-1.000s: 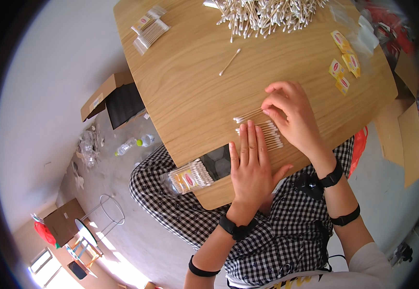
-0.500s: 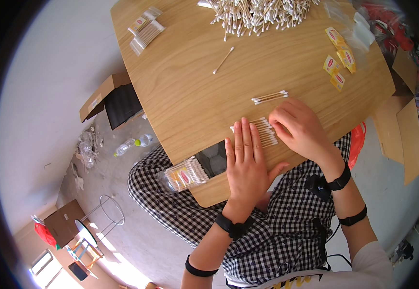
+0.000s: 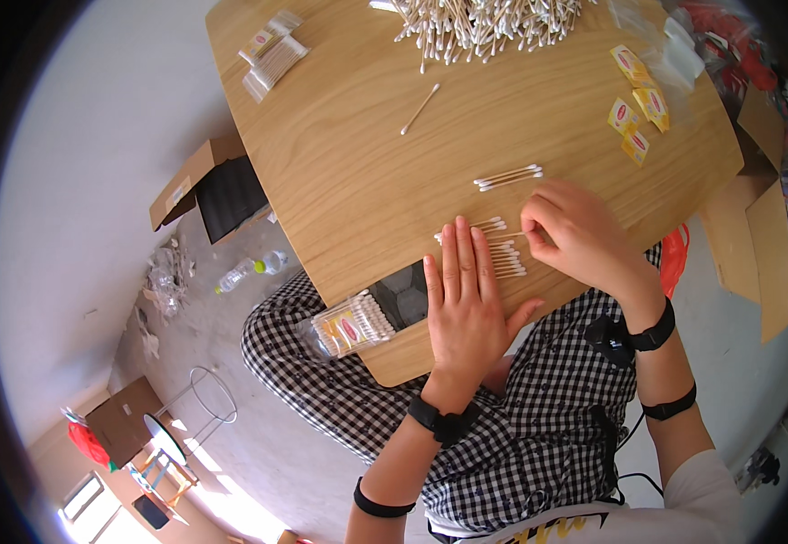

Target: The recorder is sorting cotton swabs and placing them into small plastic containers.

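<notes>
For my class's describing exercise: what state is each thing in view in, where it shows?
Left hand: flat over cotton swabs
Right hand: curled, apparently pinching a cotton swab
Small swab group: lined up, uncovered
Single swab: lying apart
Swab pile: loose, heaped
Yellow cards: loose, partly overlapping
Left cardboard box: open

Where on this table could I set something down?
Roomiest is the table left of middle, between the small bags, lone swab and left hand. Another bare patch lies right, between the yellow cards and right hand. Crowded: the far side, under the swab pile, and near both hands, among more swabs.
</notes>
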`<control>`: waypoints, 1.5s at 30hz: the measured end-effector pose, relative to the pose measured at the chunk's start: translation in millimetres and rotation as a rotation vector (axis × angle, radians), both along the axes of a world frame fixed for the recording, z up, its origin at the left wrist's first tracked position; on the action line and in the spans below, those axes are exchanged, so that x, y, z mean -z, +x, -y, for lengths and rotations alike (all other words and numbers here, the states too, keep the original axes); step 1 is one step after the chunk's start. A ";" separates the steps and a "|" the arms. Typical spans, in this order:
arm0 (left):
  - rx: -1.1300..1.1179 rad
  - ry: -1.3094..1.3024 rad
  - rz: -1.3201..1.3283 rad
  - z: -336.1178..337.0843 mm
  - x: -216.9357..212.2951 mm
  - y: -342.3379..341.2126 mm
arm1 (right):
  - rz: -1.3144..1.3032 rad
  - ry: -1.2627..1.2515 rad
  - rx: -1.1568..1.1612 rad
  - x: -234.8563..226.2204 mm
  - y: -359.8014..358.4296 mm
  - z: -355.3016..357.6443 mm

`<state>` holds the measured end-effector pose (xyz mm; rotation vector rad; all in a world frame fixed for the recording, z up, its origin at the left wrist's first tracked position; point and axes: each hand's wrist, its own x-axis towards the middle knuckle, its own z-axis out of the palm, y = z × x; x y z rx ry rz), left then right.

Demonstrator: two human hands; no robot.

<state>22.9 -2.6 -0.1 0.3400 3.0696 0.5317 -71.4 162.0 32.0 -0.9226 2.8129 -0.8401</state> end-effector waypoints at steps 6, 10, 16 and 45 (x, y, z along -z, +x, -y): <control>-0.020 0.039 -0.045 -0.2 0.2 2.3 | 0.110 0.011 0.238 -18.5 30.2 -74.8; -0.034 0.076 -0.080 5.2 -4.8 4.9 | 0.132 -0.082 0.525 -27.0 71.6 -132.1; -0.002 0.062 -0.133 3.7 -20.6 -33.6 | 0.326 0.066 0.839 -2.4 134.0 -241.1; -0.503 1.497 -0.069 -10.4 -8.6 -8.4 | 0.484 -1.147 0.306 28.1 52.1 56.5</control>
